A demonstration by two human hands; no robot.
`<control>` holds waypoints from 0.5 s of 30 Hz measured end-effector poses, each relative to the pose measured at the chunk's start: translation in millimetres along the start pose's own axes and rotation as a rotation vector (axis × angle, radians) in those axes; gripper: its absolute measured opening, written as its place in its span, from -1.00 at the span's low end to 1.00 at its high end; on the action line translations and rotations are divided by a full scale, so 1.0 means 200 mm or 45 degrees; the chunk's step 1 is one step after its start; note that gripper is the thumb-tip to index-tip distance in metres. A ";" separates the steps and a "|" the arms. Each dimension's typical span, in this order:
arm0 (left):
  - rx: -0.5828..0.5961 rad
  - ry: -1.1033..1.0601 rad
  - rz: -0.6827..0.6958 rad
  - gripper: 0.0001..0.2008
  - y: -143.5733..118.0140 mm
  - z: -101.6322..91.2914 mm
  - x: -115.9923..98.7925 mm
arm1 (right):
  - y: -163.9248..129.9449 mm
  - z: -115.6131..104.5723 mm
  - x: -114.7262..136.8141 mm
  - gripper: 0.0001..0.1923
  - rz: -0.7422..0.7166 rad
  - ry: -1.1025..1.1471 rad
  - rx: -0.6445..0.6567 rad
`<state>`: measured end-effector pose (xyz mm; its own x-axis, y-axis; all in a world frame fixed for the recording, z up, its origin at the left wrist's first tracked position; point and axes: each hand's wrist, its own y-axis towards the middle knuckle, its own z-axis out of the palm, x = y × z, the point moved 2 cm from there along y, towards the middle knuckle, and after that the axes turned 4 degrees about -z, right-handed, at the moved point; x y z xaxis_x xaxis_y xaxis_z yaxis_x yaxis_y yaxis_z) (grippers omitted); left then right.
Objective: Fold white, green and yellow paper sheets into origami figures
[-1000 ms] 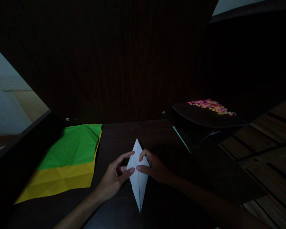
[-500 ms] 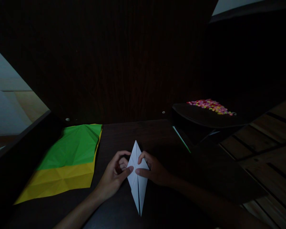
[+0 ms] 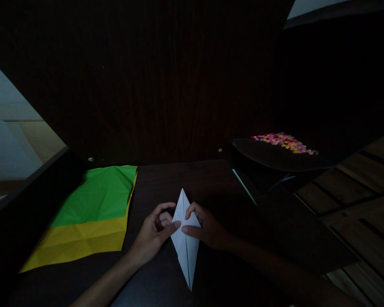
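Where 2 creases meet, left hand (image 3: 153, 232) and right hand (image 3: 208, 230) pinched on crisp white diamond-shaped paper (image 3: 186, 243).

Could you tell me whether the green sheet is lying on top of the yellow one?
Yes, the green sheet overlaps the yellow sheet, covering its far part.

Left hand (image 3: 153, 232) and right hand (image 3: 206, 228) close together, fingers curled, apparently pinching, forearms angled inward
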<state>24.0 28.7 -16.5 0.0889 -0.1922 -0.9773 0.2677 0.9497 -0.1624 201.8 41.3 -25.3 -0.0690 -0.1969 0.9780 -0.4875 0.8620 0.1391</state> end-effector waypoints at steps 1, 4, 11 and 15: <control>0.007 0.029 -0.014 -0.58 0.00 0.00 0.00 | 0.00 0.00 0.00 -0.74 0.005 0.014 0.018; 0.050 0.134 -0.053 -0.70 0.01 0.00 -0.01 | 0.00 0.01 0.00 -0.73 0.015 0.035 0.058; 0.041 0.226 -0.025 -0.65 0.00 -0.01 -0.03 | 0.00 0.01 0.03 -0.72 0.007 0.016 0.049; 0.002 0.254 0.005 -0.65 0.01 -0.01 -0.03 | 0.00 0.02 0.04 -0.69 0.019 0.045 0.047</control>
<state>21.8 31.7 -11.0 -0.1015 -0.1353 -0.9856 0.2689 0.9501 -0.1581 198.9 38.0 -19.0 -0.0460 -0.1666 0.9850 -0.5183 0.8469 0.1190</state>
